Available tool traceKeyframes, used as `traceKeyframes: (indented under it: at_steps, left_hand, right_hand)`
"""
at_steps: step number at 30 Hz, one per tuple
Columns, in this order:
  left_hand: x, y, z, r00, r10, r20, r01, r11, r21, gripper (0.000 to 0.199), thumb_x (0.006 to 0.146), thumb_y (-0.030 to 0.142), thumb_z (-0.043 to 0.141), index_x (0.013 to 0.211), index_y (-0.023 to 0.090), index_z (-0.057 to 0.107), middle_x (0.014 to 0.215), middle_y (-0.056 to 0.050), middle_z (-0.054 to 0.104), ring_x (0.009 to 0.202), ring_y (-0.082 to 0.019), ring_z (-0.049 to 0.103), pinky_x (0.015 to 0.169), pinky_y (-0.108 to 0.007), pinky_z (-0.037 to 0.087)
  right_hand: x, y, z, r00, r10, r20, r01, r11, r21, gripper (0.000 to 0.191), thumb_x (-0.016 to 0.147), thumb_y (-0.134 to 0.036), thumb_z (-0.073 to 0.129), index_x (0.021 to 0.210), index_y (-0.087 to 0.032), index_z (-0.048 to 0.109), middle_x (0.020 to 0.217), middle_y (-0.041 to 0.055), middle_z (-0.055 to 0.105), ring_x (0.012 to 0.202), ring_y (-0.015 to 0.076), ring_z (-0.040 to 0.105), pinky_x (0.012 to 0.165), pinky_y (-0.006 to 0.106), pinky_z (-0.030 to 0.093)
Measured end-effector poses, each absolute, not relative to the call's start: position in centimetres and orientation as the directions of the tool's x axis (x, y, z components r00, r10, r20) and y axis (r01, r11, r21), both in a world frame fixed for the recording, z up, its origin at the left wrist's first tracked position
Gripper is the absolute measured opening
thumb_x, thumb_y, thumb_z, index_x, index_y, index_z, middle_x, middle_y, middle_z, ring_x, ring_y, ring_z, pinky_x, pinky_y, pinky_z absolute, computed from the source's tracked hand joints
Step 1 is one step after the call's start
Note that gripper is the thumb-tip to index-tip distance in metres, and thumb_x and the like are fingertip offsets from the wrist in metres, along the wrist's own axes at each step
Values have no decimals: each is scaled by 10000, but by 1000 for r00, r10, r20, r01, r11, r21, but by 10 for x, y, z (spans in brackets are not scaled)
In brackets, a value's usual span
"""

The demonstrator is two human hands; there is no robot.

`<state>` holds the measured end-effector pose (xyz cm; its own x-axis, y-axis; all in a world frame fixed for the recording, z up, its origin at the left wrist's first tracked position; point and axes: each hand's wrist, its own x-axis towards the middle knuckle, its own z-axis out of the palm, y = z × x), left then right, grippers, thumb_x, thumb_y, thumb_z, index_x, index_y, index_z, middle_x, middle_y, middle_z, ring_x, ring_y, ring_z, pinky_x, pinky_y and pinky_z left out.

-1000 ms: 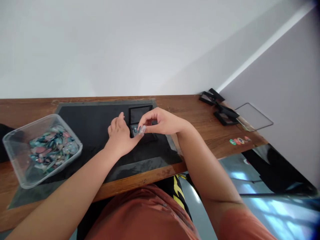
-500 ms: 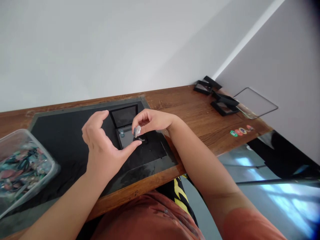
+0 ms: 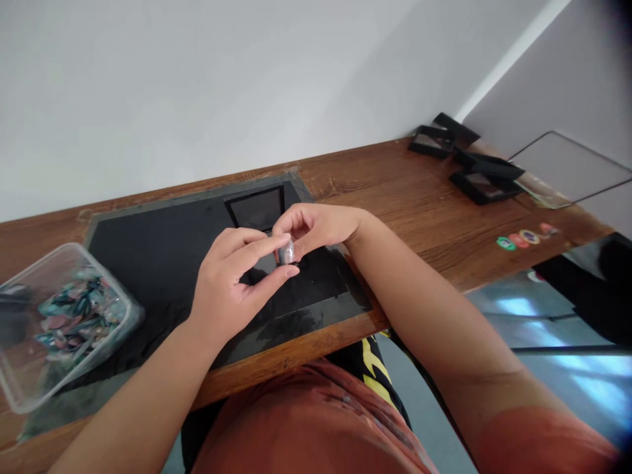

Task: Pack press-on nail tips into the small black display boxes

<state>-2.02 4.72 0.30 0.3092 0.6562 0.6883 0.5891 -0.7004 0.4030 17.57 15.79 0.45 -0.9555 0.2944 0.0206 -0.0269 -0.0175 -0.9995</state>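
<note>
A small shiny silver-grey packet (image 3: 286,253) is pinched between both hands over the black mat (image 3: 162,257). My left hand (image 3: 232,276) comes from the left, its thumb and fingertips closed on the packet. On the other side, my right hand (image 3: 320,230) grips it with bent fingers and thumb. What the packet contains is too small to make out. Below and behind the hands lies an open black box (image 3: 257,207) with its lid raised; the hands hide most of its base.
A clear plastic tub (image 3: 131,309) full of small wrapped pieces stands at left. Several black boxes (image 3: 486,181) lie at the table's right end beside a thin wire frame (image 3: 553,131). Colourful round stickers (image 3: 518,238) lie near the right edge of the wooden table (image 3: 375,191).
My left hand has moved right and closed its fingers on the packet that my right hand was holding. The view has shifted, showing more of the tub.
</note>
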Motion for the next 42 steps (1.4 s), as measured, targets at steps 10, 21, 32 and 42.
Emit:
traceKeyframes:
  at_steps: [10, 21, 32, 42]
  left_hand:
    - [-24, 52, 1, 318, 634, 705, 543, -731, 413, 344, 847, 377, 818, 1162, 260, 748, 939, -16, 737, 844, -155, 662, 812, -314, 544]
    - [-23, 51, 4, 332, 630, 702, 525, -742, 417, 321, 880, 441, 773, 1151, 272, 741, 892, -9, 744, 805, -161, 665, 802, -334, 554]
    - [-32, 53, 2, 269, 741, 615, 641, -614, 460, 273, 918, 312, 732, 1188, 275, 749, 860, 22, 766, 749, -124, 689, 791, -264, 565]
    - [-36, 60, -4, 275, 799, 535, 675, -556, 484, 142, 851, 303, 788, 991, 292, 810, 870, 22, 799, 757, -147, 733, 767, -269, 599]
  right_hand:
    - [173, 155, 3, -954, 284, 95, -98, 3, -995, 393, 790, -449, 867, 880, -106, 698, 713, -29, 681, 627, 52, 568, 624, 176, 470]
    - [174, 152, 6, -963, 261, 62, -66, -7, -998, 441, 753, -452, 891, 970, -113, 712, 768, -27, 706, 662, 57, 598, 621, 177, 478]
    - [200, 163, 14, -847, 529, -40, 137, 145, -980, 121, 812, -247, 803, 868, -156, 746, 723, -23, 722, 685, 80, 635, 632, 206, 473]
    - [198, 165, 11, -814, 573, -95, 272, 231, -934, 51, 800, -212, 762, 825, -167, 765, 691, -13, 726, 619, 78, 596, 529, 215, 393]
